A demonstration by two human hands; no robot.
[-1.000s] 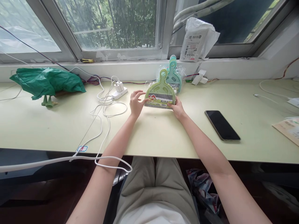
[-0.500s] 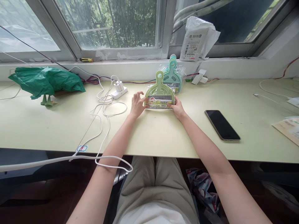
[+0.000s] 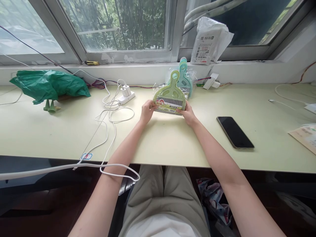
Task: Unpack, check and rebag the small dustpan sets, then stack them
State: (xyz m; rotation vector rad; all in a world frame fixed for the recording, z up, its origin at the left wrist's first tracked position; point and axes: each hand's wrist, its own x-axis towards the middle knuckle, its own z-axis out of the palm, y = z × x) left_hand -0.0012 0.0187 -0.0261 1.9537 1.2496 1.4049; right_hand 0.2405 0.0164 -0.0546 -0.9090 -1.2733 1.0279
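A small green dustpan-and-brush set point(image 3: 170, 95) in a clear plastic wrapper is held upright over the pale desk point(image 3: 172, 141). My left hand point(image 3: 147, 111) grips its lower left corner with curled fingers. My right hand point(image 3: 188, 113) pinches its lower right corner. Right behind it, several more wrapped sets point(image 3: 184, 79) in teal and green lean against the window ledge.
A black phone point(image 3: 235, 132) lies face up to the right. White charger cables point(image 3: 108, 115) and a power strip point(image 3: 125, 95) sprawl to the left, past them a green plastic bag point(image 3: 49, 85). A white packet point(image 3: 207, 42) sits on the sill. Papers point(image 3: 304, 136) lie far right.
The green set has been tipped up and lifted slightly off the desk, and my left fingers have closed from spread to gripping its corner.
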